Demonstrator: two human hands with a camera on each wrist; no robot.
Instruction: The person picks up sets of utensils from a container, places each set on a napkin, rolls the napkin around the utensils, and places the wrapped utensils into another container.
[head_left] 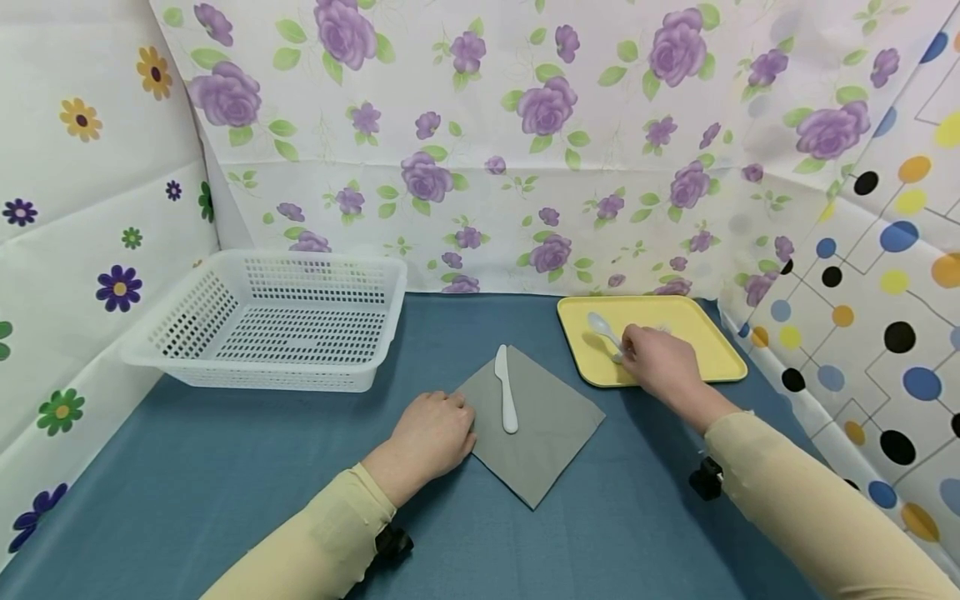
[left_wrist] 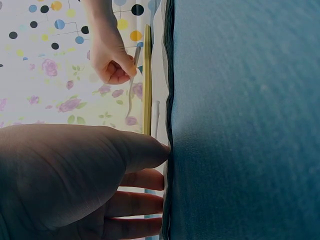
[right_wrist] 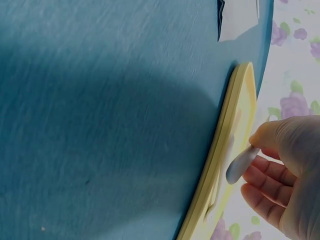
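Observation:
My right hand (head_left: 663, 362) pinches a white plastic spoon (head_left: 602, 326) by its handle, over the yellow tray (head_left: 720, 364). In the right wrist view the handle end of the spoon (right_wrist: 242, 165) sticks out below thumb and forefinger. A folded grey napkin (head_left: 551, 408) lies turned like a diamond on the table, with a white plastic knife (head_left: 506, 392) lengthwise on it. My left hand (head_left: 433, 433) rests at the napkin's left corner, with thumb and fingers (left_wrist: 142, 202) touching its edge. Something pale lies in the tray, partly hidden by my right hand; its kind is unclear.
A white perforated plastic basket (head_left: 367, 367) stands at the back left of the blue-covered table (head_left: 300, 475). A flowered cloth wall (head_left: 480, 208) closes off the back. Patterned cloth walls also stand at both sides, the right one (head_left: 862, 333) close to the tray.

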